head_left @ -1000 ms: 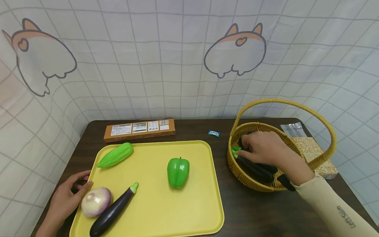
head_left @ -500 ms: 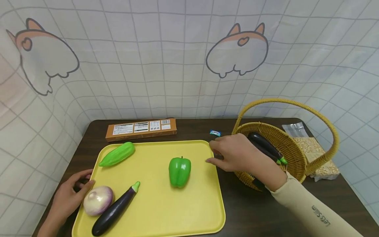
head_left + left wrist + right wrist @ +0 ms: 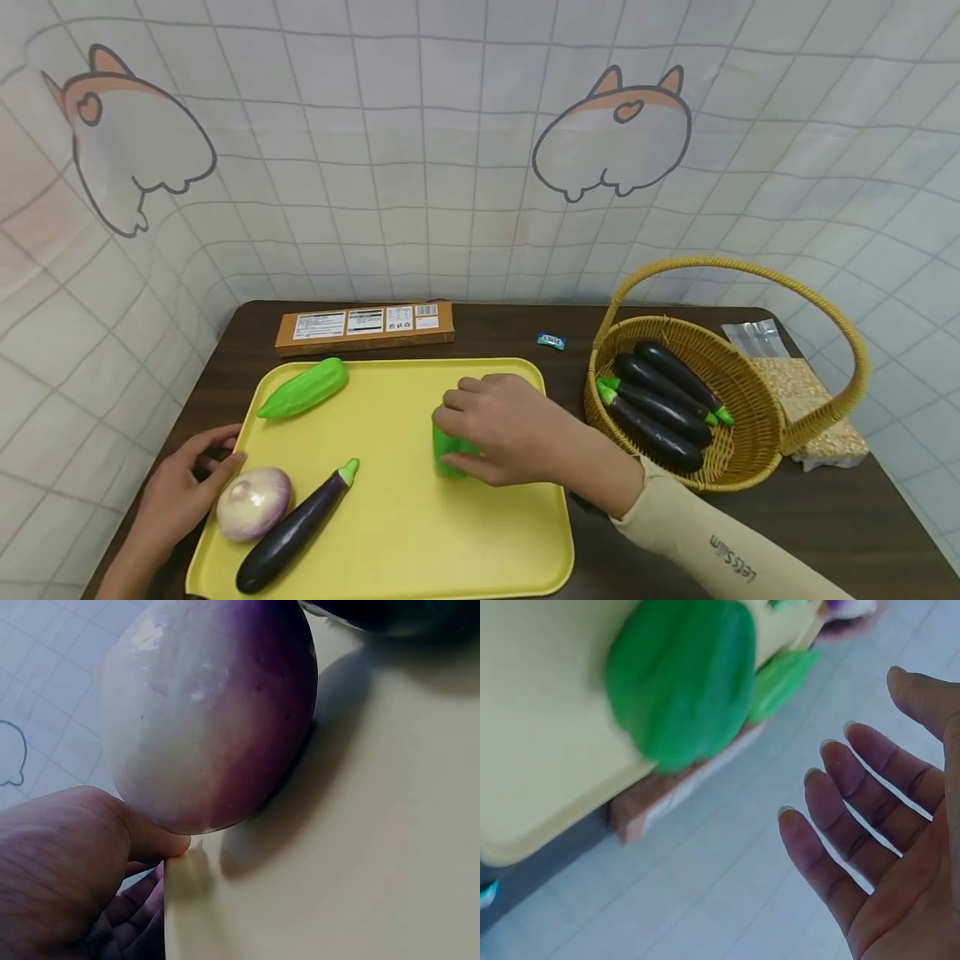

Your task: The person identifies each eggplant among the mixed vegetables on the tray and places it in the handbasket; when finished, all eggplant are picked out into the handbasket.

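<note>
My left hand pinches the left rim of a yellow tray, thumb on top and fingers beneath, in the head and left wrist views. A white-and-purple onion sits right at the thumb. Beside it on the tray lies a dark eggplant with a green stem end. My right hand is over a green bell pepper on the tray, partly hiding it in the head view. In the right wrist view its fingers are loosely spread, apart from the pepper. A pointed, light-green gourd lies at the tray's back left.
At the right, a yellow wicker basket with a tall handle holds several eggplants. Behind it lies a clear pack of grains. A long brown box and a small blue-green packet lie behind the tray.
My right hand has left the inside of the basket and moved left across the tray to the bell pepper. The eggplants in the basket now show. My left hand keeps its place on the rim.
</note>
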`<state>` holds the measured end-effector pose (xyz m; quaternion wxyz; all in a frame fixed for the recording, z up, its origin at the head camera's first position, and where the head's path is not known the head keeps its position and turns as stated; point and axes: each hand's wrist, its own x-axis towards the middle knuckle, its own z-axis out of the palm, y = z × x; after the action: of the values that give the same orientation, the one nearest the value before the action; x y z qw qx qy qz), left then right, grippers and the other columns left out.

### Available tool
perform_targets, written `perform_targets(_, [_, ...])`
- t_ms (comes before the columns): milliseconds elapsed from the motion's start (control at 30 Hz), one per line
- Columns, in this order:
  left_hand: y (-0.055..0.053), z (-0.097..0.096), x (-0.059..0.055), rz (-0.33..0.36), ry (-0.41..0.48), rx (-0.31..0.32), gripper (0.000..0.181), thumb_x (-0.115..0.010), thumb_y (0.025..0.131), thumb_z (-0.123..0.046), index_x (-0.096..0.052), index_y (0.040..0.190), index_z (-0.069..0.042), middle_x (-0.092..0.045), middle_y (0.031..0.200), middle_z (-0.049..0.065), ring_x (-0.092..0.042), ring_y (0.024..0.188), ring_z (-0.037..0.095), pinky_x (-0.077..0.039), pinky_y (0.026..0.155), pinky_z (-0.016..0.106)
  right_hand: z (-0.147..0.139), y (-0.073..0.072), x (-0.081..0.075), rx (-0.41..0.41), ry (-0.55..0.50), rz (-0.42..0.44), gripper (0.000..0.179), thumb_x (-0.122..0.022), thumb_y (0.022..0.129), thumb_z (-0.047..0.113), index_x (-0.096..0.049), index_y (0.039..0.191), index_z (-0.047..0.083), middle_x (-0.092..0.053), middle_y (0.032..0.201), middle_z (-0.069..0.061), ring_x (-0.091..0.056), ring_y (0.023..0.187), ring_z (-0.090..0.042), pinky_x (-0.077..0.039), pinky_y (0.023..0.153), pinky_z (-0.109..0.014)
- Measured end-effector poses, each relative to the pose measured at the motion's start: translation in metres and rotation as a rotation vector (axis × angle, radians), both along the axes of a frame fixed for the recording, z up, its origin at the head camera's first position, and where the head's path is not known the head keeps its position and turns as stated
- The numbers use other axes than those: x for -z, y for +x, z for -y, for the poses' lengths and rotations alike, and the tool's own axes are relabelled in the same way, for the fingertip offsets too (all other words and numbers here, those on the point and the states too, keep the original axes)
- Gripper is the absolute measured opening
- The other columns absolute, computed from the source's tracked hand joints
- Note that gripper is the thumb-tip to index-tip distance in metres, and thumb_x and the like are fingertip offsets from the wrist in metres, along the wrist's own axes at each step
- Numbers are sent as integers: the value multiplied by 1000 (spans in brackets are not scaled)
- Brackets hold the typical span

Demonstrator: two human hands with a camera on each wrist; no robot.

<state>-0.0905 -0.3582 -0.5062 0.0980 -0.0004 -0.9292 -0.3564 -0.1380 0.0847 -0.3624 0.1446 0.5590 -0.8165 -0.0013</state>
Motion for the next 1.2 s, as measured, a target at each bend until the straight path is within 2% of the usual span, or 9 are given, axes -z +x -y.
perform_targets(167, [-1, -1, 2, 7, 11, 1, 42, -77, 100, -24, -67, 136, -4, -68, 112, 11, -57, 82, 3, -42, 67, 23, 31, 10, 7, -56, 63, -23, 34, -64, 102, 54, -63, 99, 20, -51, 84, 8, -49, 76, -12, -43, 66, -27])
perform_targets(433, [0, 0, 0, 25, 7, 1, 43, -75, 102, -26, -67, 138, -5, -67, 114, 9, -57, 83, 4, -42, 67, 24, 74, 20, 26, -116, 72, 15, 41, -60, 103, 57, -68, 126, 24, -56, 102, 8, -51, 90, -12, -47, 80, -27])
perform_targets(533, [0, 1, 0, 29, 7, 8, 44, -75, 102, -27, -66, 139, -5, -67, 115, 11, -58, 83, 4, -43, 66, 25, 88, 25, 33, -139, 83, 18, 45, -61, 102, 59, -67, 131, 26, -57, 108, 10, -52, 94, -11, -47, 83, -26])
perform_targets(900, [2, 0, -3, 29, -5, 20, 43, -74, 102, -25, -65, 139, -5, -67, 115, 10, -57, 84, 3, -43, 66, 25, 123, 41, 56, -201, 179, 23, 53, -57, 103, 62, -59, 145, 30, -59, 131, 10, -55, 112, -10, -43, 97, -24])
perform_targets(1200, [1, -2, -5, 51, -20, 17, 44, -74, 102, -24, -64, 140, -4, -67, 115, 11, -57, 83, 2, -43, 65, 27, 136, 45, 72, -218, 219, 19, 53, -57, 103, 63, -57, 146, 33, -54, 137, 8, -52, 111, -12, -43, 97, -25])
